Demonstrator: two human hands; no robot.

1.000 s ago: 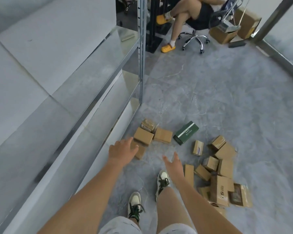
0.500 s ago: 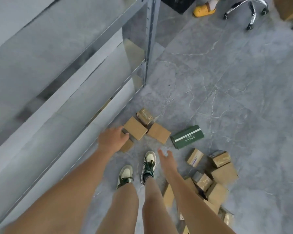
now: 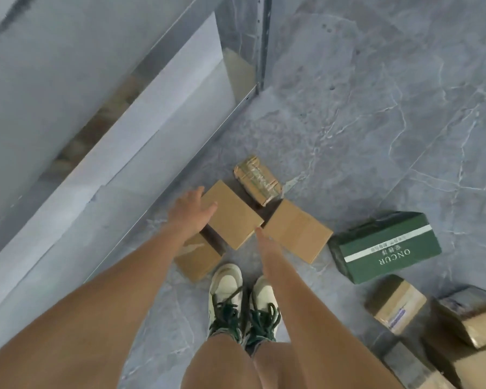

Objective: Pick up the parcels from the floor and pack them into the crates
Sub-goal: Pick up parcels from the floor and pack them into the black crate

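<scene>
Several cardboard parcels lie on the grey floor in front of my feet. My left hand lies with spread fingers on the left edge of a plain brown parcel, which sits partly on top of another brown parcel. My right hand reaches with straight fingers to the gap between that parcel and a second brown parcel beside it; it holds nothing. A tape-wrapped parcel lies just behind them. A green box marked ONCUR lies to the right. No crate is in view.
A metal shelf rack runs along the left, its upright post just behind the parcels. More brown parcels are heaped at the lower right. My two shoes stand right behind the parcels.
I have bent lower and closer over the parcels. My left hand slid onto the top brown parcel and my right hand moved forward to the gap between the two brown parcels.
</scene>
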